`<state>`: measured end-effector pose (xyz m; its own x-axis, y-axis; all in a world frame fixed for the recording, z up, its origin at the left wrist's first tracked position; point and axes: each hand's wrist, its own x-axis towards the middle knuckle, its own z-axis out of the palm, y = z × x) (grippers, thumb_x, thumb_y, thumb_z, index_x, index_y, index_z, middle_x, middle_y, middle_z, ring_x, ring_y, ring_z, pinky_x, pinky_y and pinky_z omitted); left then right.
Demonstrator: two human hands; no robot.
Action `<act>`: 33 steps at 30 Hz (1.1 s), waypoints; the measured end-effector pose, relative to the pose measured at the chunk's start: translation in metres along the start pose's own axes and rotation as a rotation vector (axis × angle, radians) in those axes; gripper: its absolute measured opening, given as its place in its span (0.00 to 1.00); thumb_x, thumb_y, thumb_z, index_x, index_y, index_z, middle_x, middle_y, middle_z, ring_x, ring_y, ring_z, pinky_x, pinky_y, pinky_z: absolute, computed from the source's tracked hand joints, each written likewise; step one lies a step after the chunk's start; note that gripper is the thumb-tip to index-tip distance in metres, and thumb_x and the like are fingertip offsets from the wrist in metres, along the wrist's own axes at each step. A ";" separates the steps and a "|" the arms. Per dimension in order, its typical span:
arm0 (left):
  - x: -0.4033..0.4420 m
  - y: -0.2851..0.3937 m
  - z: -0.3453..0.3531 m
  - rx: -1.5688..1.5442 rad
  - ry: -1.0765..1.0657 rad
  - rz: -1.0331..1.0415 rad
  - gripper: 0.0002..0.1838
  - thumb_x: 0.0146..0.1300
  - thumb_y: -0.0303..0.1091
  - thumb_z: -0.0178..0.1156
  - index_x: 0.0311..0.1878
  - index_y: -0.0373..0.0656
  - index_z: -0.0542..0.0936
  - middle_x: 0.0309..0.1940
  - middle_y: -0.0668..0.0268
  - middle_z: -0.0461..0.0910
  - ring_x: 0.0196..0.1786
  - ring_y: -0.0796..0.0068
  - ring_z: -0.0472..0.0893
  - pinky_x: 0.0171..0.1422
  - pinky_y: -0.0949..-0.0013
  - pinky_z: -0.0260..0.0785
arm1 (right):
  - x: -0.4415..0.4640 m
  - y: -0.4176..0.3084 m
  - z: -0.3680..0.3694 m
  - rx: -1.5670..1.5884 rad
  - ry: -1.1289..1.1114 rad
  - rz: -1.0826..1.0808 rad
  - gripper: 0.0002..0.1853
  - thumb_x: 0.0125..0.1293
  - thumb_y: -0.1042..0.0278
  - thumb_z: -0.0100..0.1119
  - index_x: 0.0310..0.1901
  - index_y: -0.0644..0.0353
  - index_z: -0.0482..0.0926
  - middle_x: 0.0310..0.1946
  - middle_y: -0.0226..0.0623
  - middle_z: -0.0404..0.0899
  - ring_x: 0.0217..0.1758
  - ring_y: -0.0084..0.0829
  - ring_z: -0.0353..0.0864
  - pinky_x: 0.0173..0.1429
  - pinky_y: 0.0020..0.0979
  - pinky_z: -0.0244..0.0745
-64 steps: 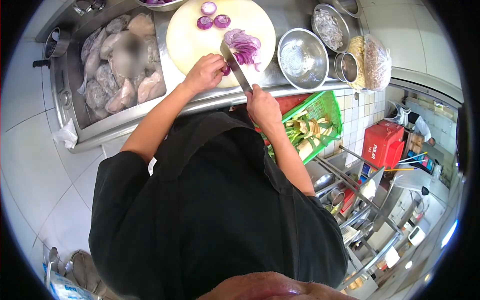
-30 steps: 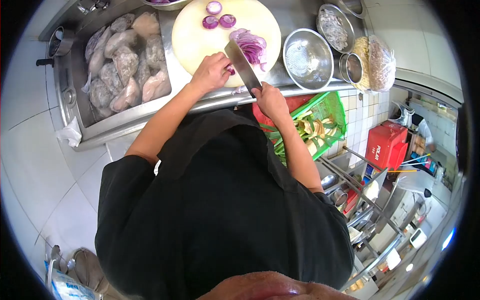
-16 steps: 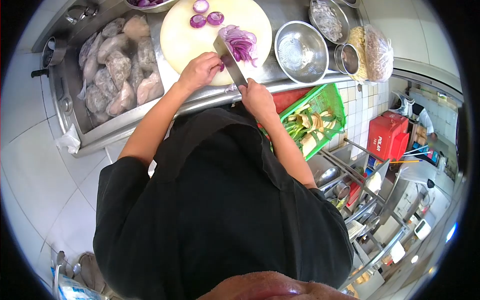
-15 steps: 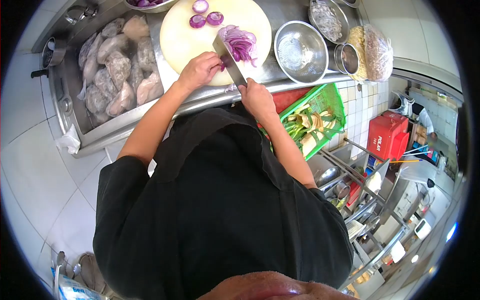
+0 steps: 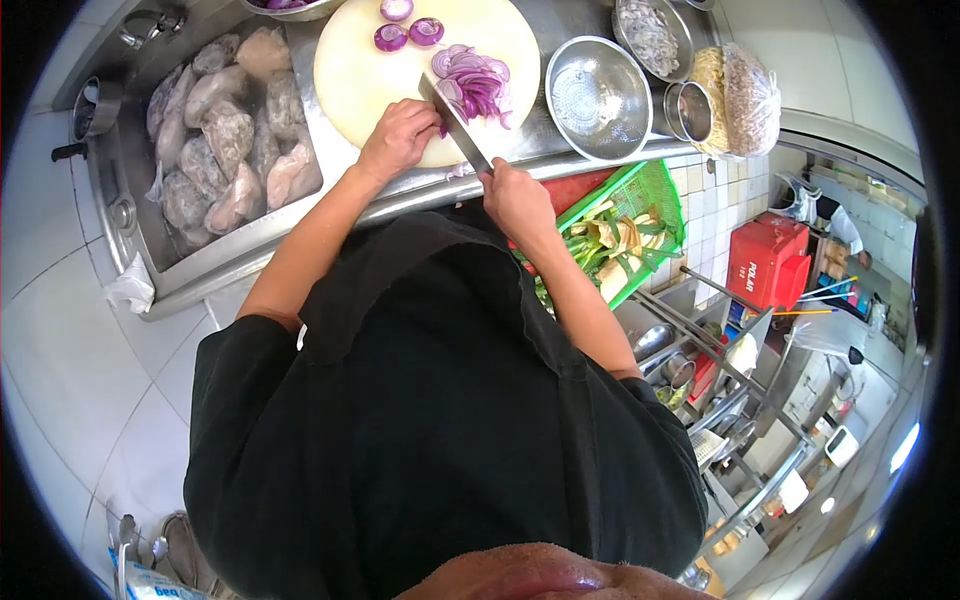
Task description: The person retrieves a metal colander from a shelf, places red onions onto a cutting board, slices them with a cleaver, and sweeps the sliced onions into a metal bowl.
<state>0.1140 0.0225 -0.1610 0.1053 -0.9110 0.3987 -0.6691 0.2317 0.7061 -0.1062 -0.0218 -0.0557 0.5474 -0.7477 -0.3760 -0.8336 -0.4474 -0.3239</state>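
Note:
My right hand (image 5: 520, 203) is wrapped round the handle of a cleaver (image 5: 456, 126), whose blade slants up and left over the round, pale cutting board (image 5: 360, 75). Curled fingers of my left hand (image 5: 400, 138) press a piece of red onion (image 5: 443, 130) against the board, right beside the blade; most of that piece is hidden under them. On the far side of the blade lies a loose heap of sliced red onion (image 5: 476, 84). Several cut onion halves (image 5: 391, 38) rest farther back on the board.
At left, a steel sink (image 5: 165, 262) holds several bagged pieces of pale meat (image 5: 228, 135). A steel bowl (image 5: 598, 100) stands right of the board, with a bowl of greyish food (image 5: 648, 38) behind it. Below the counter edge sits a green basket (image 5: 672, 200) of vegetables.
The cleaver blade has tilted and now looks narrower, more edge-on. Both hands stay in nearly the same place. The whole view has shifted slightly.

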 end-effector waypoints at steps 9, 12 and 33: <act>-0.003 -0.002 0.006 -0.026 0.067 0.020 0.06 0.60 0.25 0.68 0.41 0.40 0.85 0.44 0.60 0.84 0.50 0.58 0.83 0.58 0.59 0.73 | 0.002 0.001 0.007 -0.038 0.016 -0.006 0.15 0.75 0.58 0.59 0.44 0.65 0.80 0.30 0.58 0.85 0.39 0.60 0.87 0.45 0.57 0.82; -0.003 -0.002 0.003 -0.013 0.058 0.014 0.06 0.60 0.26 0.68 0.41 0.41 0.85 0.43 0.62 0.84 0.50 0.59 0.83 0.58 0.59 0.73 | 0.005 -0.001 -0.001 -0.046 -0.014 -0.004 0.15 0.75 0.59 0.60 0.44 0.65 0.80 0.33 0.61 0.86 0.40 0.61 0.88 0.47 0.57 0.82; -0.005 -0.002 0.007 -0.019 0.108 -0.001 0.07 0.60 0.24 0.69 0.42 0.41 0.85 0.43 0.61 0.85 0.50 0.58 0.84 0.58 0.59 0.74 | -0.022 0.008 -0.014 0.028 0.029 -0.025 0.14 0.74 0.60 0.60 0.43 0.66 0.80 0.30 0.59 0.85 0.38 0.61 0.87 0.46 0.58 0.81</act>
<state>0.1098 0.0245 -0.1690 0.1851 -0.8694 0.4580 -0.6552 0.2382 0.7169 -0.1255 -0.0161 -0.0379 0.5653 -0.7508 -0.3418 -0.8171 -0.4526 -0.3571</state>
